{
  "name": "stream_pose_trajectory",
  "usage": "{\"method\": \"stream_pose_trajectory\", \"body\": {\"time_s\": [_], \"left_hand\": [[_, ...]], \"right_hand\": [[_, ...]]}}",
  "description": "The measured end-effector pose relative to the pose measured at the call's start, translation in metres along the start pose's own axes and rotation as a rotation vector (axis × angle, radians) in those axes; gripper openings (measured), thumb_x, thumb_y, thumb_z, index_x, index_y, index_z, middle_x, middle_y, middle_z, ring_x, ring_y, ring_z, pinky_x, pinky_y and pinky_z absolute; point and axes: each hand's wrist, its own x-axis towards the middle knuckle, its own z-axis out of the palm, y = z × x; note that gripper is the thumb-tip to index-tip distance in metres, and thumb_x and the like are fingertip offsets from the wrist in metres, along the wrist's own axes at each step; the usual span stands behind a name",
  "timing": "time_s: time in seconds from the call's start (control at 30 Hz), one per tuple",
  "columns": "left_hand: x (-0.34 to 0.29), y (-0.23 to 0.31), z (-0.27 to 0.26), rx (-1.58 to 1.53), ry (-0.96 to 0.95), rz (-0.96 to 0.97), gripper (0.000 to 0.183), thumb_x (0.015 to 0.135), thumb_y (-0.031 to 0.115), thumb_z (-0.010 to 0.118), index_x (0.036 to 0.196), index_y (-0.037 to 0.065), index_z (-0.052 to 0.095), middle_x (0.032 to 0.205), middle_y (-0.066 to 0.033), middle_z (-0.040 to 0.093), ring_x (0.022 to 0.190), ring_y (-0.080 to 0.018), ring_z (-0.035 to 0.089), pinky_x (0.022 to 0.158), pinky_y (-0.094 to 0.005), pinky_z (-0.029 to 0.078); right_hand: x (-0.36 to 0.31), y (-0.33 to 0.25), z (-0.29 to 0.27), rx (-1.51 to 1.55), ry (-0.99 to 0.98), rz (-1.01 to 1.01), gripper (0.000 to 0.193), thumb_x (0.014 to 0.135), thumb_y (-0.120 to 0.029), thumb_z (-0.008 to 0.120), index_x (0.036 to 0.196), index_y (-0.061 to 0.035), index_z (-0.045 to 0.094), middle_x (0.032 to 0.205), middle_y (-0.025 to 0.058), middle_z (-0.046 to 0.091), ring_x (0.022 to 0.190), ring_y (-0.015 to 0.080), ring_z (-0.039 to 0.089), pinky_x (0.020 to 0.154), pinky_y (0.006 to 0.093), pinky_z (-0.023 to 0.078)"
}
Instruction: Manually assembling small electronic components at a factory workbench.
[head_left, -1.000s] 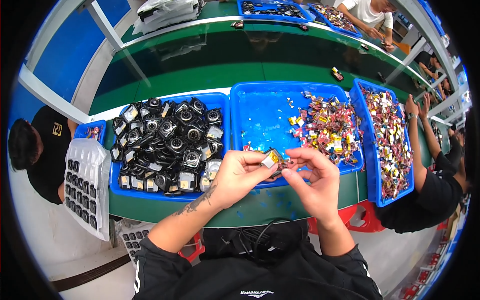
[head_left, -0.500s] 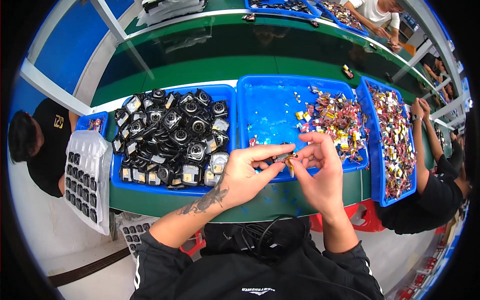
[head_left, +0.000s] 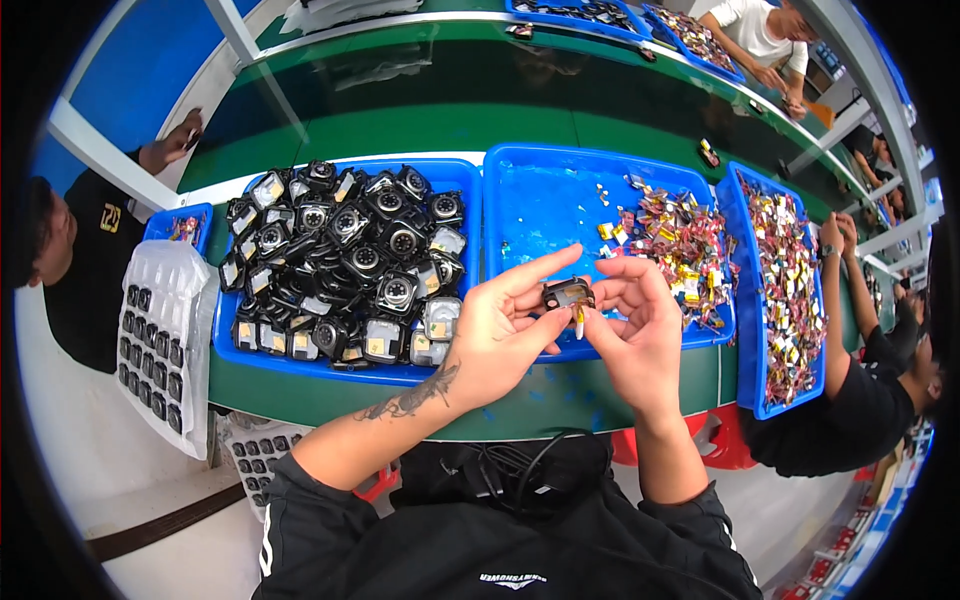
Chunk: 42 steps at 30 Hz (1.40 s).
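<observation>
A small black smartwatch case point(head_left: 566, 294) is held between my two hands above the front edge of the middle blue tray. My left hand point(head_left: 503, 330) grips it at its left side, thumb below and index finger stretched out past it. My right hand point(head_left: 638, 335) pinches at its right lower side, where a small yellow-and-white part point(head_left: 580, 322) hangs down from the case. My fingertips partly cover where the two meet. To the left, black watch cases point(head_left: 350, 260) are heaped in a blue tray point(head_left: 474, 200).
The middle blue tray point(head_left: 530, 215) has small wired red, yellow and silver parts point(head_left: 685, 250) piled at its right. Another blue tray point(head_left: 762, 400) of such parts stands beyond. A plastic blister tray point(head_left: 190, 270) with dark pieces lies left. Co-workers sit on both sides and across the green bench point(head_left: 470, 100).
The watch case has been tipped so more of its inner face shows, and my left index finger has lifted off it. At the left, a co-worker's hand has come up into view.
</observation>
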Motion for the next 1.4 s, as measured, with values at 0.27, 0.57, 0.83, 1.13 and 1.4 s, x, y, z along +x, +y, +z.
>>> {"method": "stream_pose_trajectory", "body": {"time_s": [0.27,0.57,0.83,1.13,1.4], "left_hand": [[-0.001,-0.007,0.0,1.067,0.274,0.988,0.059,0.073,0.003,0.075,0.126,0.0,0.049,0.122,-0.0196,0.059,0.096,-0.0338,0.062,0.077,-0.04,0.051],[-0.014,-0.01,0.002,1.328,0.052,1.235,0.042,0.079,0.01,0.066,0.12,0.017,0.06,0.114,-0.0089,0.062,0.085,-0.0184,0.057,0.065,-0.0312,0.047],[-0.018,-0.018,0.007,1.267,0.049,1.366,0.048,0.08,0.01,0.07,0.125,0.02,0.054,0.104,-0.0022,0.062,0.085,-0.0152,0.053,0.066,-0.0281,0.047],[-0.02,-0.003,-0.005,0.85,0.29,1.252,0.036,0.075,0.013,0.073,0.102,0.0,0.053,0.09,-0.0115,0.057,0.078,-0.0242,0.051,0.067,-0.0365,0.043],[-0.002,0.019,-0.014,-0.527,0.213,0.027,0.05,0.1,0.058,0.032,0.105,0.01,0.048,0.077,-0.0047,0.052,0.051,-0.0091,0.038,0.043,-0.021,0.028]], "right_hand": [[0.162,-0.016,0.0,-0.256,-0.185,0.015,0.045,0.077,-0.004,0.073,0.117,0.0004,0.053,0.084,0.0131,0.071,0.073,0.0112,0.063,0.065,0.022,0.047],[0.288,0.056,0.001,-0.606,-0.072,0.284,0.041,0.057,-0.01,0.089,0.088,-0.0029,0.064,0.08,0.0087,0.066,0.068,0.0179,0.063,0.055,0.0321,0.05],[0.172,-0.029,0.073,-0.646,-0.551,-0.37,0.024,0.082,-0.023,0.07,0.098,-0.0052,0.071,0.085,0.0151,0.071,0.083,0.0298,0.069,0.077,0.0388,0.054],[0.114,-0.006,0.095,-0.619,-0.492,-0.621,0.024,0.072,-0.011,0.078,0.09,-0.0027,0.065,0.085,0.0127,0.062,0.077,0.0282,0.064,0.071,0.0385,0.052],[0.081,-0.061,0.023,-0.622,-0.468,-0.865,0.022,0.069,0.009,0.071,0.087,-0.0016,0.066,0.094,0.0095,0.064,0.082,0.0219,0.065,0.07,0.0315,0.054]]}}
